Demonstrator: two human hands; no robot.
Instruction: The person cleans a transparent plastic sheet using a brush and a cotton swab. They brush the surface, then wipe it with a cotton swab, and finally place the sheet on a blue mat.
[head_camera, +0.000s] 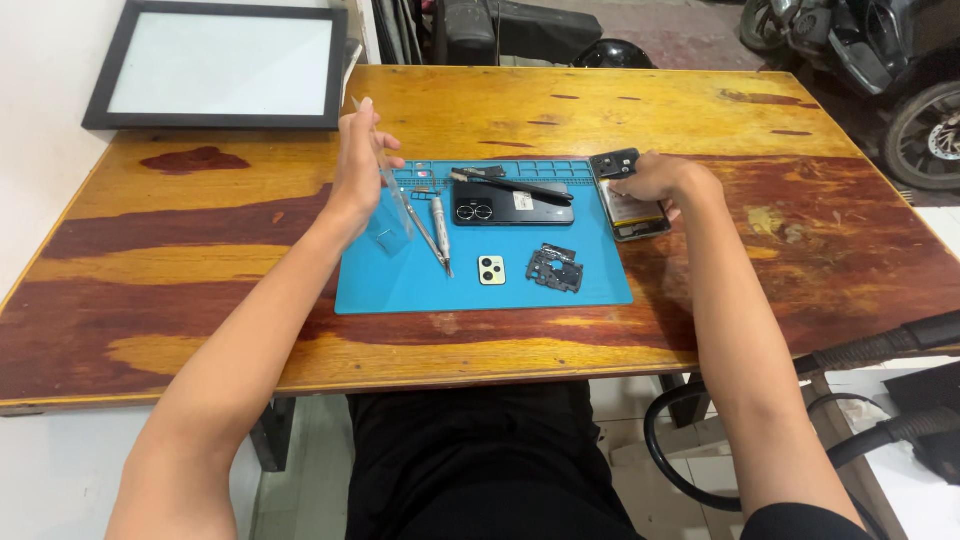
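Note:
My left hand (362, 158) is raised over the left edge of the blue work mat (400, 285), fingers closed on thin metal tweezers (405, 205) that slant down toward the mat. My right hand (660, 180) rests on an opened phone (640, 215) with its battery showing, at the mat's right edge. A small black cover piece (613, 162) lies just left of those fingers. On the mat lie a black phone back (512, 205), a dark tool (510, 183) across it, a metal screwdriver (441, 225), a pale camera-lens piece (491, 270) and a black inner frame part (556, 268).
The mat sits on a worn wooden table (200, 250). A black-framed panel (220, 65) leans at the back left. A motorbike wheel (925, 135) and dark bags stand beyond the far edge. Cables (860, 440) hang at the lower right.

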